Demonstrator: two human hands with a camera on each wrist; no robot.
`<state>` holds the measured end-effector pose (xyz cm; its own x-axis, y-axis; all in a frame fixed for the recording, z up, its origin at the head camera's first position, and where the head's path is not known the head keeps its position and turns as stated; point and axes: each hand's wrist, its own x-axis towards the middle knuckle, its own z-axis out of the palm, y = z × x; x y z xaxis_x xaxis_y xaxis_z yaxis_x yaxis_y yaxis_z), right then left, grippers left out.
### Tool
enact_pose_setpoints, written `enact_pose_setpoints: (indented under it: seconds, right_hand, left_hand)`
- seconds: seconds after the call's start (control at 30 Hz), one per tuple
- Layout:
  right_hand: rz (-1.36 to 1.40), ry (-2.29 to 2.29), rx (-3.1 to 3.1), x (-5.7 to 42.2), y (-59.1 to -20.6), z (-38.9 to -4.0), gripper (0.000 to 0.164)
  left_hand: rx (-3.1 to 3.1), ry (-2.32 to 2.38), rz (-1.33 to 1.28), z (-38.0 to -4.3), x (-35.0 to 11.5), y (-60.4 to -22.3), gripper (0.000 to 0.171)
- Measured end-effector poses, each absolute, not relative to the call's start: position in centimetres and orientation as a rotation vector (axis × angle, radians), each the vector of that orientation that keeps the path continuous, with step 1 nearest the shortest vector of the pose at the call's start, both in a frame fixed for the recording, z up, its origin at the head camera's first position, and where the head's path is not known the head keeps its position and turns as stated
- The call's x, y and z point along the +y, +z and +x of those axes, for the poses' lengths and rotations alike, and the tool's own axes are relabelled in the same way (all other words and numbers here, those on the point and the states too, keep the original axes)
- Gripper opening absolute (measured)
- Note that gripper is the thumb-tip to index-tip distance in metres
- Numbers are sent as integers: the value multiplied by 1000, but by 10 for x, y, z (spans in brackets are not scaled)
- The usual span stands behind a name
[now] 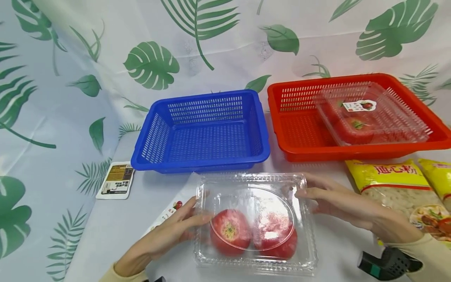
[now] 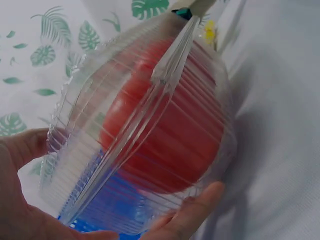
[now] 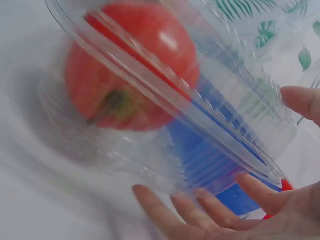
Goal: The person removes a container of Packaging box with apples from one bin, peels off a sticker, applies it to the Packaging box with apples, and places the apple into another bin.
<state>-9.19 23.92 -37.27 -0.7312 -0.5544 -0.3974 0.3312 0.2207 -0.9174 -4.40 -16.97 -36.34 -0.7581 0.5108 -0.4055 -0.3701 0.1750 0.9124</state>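
A clear plastic clamshell box point(image 1: 255, 199) with two red tomatoes point(image 1: 230, 231) inside is between my hands, its lid folded down over them. My left hand point(image 1: 167, 237) grips its left side, thumb at the lid's edge and fingers lower down. On the opposite side, my right hand point(image 1: 347, 205) holds the upper right corner, thumb near the rim. In the left wrist view a tomato point(image 2: 170, 120) shows large through the ribbed plastic wall. The right wrist view shows a tomato point(image 3: 135, 65) with its green stem and my right fingers spread along the box's side.
Behind the box stands a blue basket point(image 1: 202, 164). To its right, a red basket point(image 1: 292, 153) holds another clear box point(image 1: 384, 117) with tomatoes. Yellow pasta bags point(image 1: 394, 184) lie at the right. A labelled packet point(image 1: 116, 181) and a sticker strip point(image 1: 167, 213) lie left.
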Motion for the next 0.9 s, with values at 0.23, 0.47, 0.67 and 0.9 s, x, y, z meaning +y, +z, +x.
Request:
enact_pose_setpoints:
  seconds: [0.23,0.47,0.67,0.9]
  right_hand:
    - [-165,-1671,1819,235,-380,-92,58]
    - [-128,-1672,1908,233,-383,-97,53]
    - [-87,-1642,1992,228,-382,-102,63]
    - [-87,-1662,2016,226,-383,-104,64]
  left_hand:
    - [1742,1672,148,-55,-163,-368,83]
    - [1723,1664,120,-67,-161,-368,78]
    - [1854,1621,87,-72,-157,-367,80]
    - [1923,1609,44,-66,-160,-363,72]
